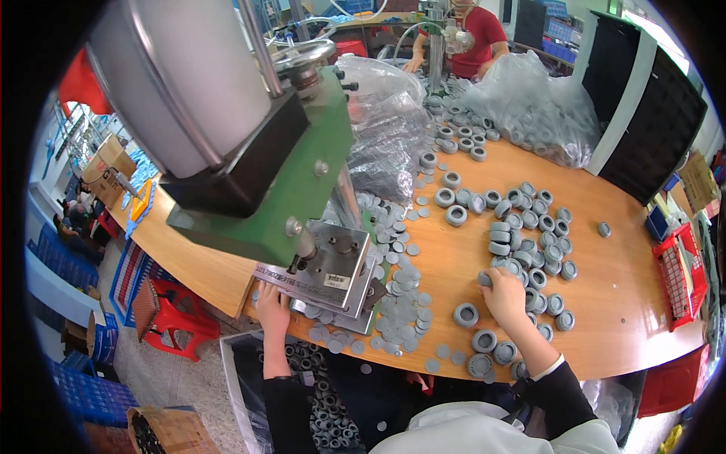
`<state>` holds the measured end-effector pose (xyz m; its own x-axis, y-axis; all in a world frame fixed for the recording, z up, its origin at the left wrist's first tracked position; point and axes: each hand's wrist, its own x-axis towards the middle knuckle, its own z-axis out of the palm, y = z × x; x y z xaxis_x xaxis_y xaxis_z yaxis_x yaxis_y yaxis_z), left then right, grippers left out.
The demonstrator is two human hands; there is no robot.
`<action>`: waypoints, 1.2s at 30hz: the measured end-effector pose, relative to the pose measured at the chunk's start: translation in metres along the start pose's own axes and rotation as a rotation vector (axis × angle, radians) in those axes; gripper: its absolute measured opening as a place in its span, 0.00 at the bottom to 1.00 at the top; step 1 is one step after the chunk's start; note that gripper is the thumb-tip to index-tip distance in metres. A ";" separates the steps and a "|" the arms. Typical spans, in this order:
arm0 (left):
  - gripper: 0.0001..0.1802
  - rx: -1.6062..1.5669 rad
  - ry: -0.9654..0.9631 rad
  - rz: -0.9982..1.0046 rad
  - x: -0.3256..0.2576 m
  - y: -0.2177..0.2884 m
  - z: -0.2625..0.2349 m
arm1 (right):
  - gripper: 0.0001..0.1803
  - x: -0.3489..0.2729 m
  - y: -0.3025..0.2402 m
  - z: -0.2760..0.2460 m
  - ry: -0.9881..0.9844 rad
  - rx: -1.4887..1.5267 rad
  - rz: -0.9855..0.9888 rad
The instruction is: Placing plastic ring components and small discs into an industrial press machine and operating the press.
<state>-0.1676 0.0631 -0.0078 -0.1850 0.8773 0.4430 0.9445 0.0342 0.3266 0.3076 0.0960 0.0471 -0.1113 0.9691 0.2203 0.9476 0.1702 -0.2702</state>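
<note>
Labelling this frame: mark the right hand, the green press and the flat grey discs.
right hand (505, 291), head view, on the back of the hand.
green press (299, 178), head view, on its painted side.
flat grey discs (401, 314), head view, middle of the loose pile.

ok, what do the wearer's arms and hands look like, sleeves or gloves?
Both hands are bare, no gloves. The left hand and right hand come out of long black sleeves; the right sleeve shows a thin white cuff edge at the wrist. No watch, rings or markings are visible.
</note>
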 end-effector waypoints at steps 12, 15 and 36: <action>0.27 -0.668 0.328 0.115 0.016 0.152 -0.072 | 0.11 -0.018 -0.023 -0.060 0.097 0.783 -0.144; 0.22 -0.839 0.174 -0.155 0.043 0.175 -0.080 | 0.16 -0.011 -0.047 -0.060 0.063 0.788 -0.319; 0.32 -0.035 0.420 -0.327 -0.083 0.023 -0.044 | 0.13 0.037 -0.242 -0.033 0.008 0.888 -0.509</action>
<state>-0.1428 -0.0299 -0.0001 -0.5680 0.5557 0.6071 0.8108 0.2514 0.5285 0.0842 0.0849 0.1515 -0.4338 0.7442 0.5080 0.2246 0.6353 -0.7389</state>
